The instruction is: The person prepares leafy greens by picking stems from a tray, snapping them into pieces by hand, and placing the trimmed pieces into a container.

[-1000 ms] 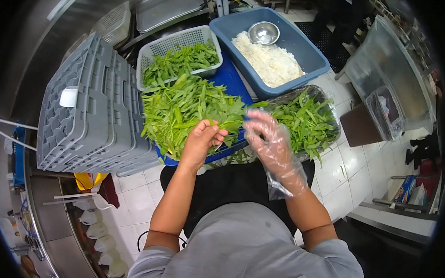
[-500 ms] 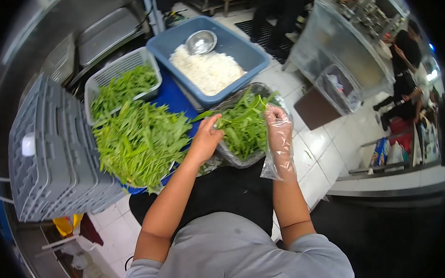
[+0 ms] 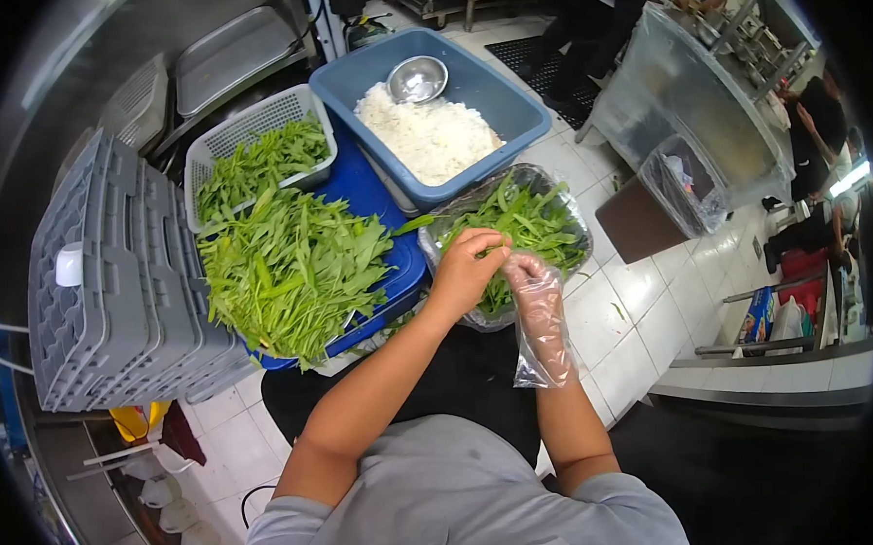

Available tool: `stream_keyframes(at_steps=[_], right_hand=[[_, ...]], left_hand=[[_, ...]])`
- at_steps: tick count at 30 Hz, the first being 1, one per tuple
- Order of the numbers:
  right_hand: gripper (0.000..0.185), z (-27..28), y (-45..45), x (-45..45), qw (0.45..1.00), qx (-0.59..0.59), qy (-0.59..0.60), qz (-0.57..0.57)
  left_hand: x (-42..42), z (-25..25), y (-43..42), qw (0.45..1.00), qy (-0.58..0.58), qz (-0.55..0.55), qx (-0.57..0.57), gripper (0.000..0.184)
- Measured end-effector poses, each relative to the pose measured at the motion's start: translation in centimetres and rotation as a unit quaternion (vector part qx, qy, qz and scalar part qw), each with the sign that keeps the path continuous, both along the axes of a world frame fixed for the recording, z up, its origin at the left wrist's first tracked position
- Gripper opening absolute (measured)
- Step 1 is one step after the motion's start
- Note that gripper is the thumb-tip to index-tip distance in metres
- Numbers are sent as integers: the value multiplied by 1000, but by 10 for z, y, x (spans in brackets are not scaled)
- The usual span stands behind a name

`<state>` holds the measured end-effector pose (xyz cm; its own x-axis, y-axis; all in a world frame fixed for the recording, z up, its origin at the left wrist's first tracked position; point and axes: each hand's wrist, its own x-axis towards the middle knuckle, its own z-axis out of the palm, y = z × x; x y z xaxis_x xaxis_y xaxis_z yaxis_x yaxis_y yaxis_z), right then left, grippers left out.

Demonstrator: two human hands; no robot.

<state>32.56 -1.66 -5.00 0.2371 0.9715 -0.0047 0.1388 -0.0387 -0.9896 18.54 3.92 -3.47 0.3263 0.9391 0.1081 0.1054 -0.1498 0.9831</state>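
My bare left hand (image 3: 467, 268) is closed in a pinch on a thin leafy green stem, which looks like water spinach. My right hand (image 3: 531, 276), in a loose clear plastic glove, is also closed, its fingertips almost touching the left ones; the stem between them is mostly hidden. Both hands are above the near side of a bin lined with clear plastic (image 3: 579, 229), which holds leafy greens (image 3: 522, 215). To the left, a large heap of leafy greens (image 3: 295, 269) lies on a blue lid or tray (image 3: 412, 259).
Behind the heap stands a pale perforated basket (image 3: 207, 151) of greens. A blue-grey tub (image 3: 527, 122) holds white rice-like food and a metal bowl (image 3: 416, 79). Stacked grey racks (image 3: 115, 277) are at left, a plastic-lined brown bin (image 3: 639, 220) at right. Other people stand farther back.
My hands have come together: the left moved right, and the right came slightly nearer to me. The stem stretched between them no longer shows clearly. The view has shifted slightly.
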Motion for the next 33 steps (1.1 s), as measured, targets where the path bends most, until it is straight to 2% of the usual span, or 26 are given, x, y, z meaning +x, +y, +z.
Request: stream_keyframes(at_steps=[1,4,5,8,9,10,12,13,16,17,19,20,21,22,23,24,25,28,29,31,33], right_hand=[[17,4,-3,-5,999,-1,-37,13],[26,3,-3,-15,989,46,-133,-40],[36,8,-3,-16,976,41,-184,-106],[42,-6,6,-5,904,184,-327,-206],[37,15,2,-12,907,174,-328,-197],[35,19,3,-12,928,158,-310,-135],[30,23,6,-12,955,126,-268,-9],[23,20,7,-19,983,86,-165,4],[20,17,10,-26,997,19,14,77],[17,19,11,-27,996,10,29,79],[20,25,14,-31,997,-24,60,28],[23,24,16,-24,999,42,3,21],[26,32,14,-27,995,86,44,-40],[30,66,22,-22,988,62,30,-138],[34,69,23,-8,985,79,23,-154],[23,69,26,5,976,124,97,-152],[22,65,28,20,971,135,127,-152],[17,52,22,44,969,134,189,-87],[16,47,19,46,969,129,205,-54],[18,38,17,27,978,89,178,-68],[19,32,13,2,978,54,194,-50]], left_hand=[[-3,-4,-1,1000,-14,-1,-7,23],[-13,-15,-5,998,-35,20,-50,23],[-17,-18,-6,996,-36,30,-75,24],[-27,-19,-8,987,-54,44,-146,25],[-29,-15,-8,982,-67,39,-170,26],[-31,-13,-8,977,-80,34,-193,26],[-30,-17,-10,985,-57,19,-164,26],[-29,-14,-13,987,-34,12,-158,26],[-32,-6,-18,992,59,-35,-103,27],[-31,-11,-22,995,70,-23,-69,29],[-30,-23,-26,997,7,-24,-76,27],[-35,-12,-29,989,58,-48,-128,27],[-37,-23,-36,997,79,7,2,29],[-47,-36,-48,984,108,62,126,30],[-63,-28,-54,979,146,52,129,32],[-82,-21,-58,966,174,86,173,31],[-101,-16,-63,948,201,117,217,31],[-164,-10,-83,902,281,230,233,20],[-184,-13,-89,879,319,245,257,19],[-213,-6,-100,837,411,250,261,21],[-229,-7,-106,806,494,227,233,24]])
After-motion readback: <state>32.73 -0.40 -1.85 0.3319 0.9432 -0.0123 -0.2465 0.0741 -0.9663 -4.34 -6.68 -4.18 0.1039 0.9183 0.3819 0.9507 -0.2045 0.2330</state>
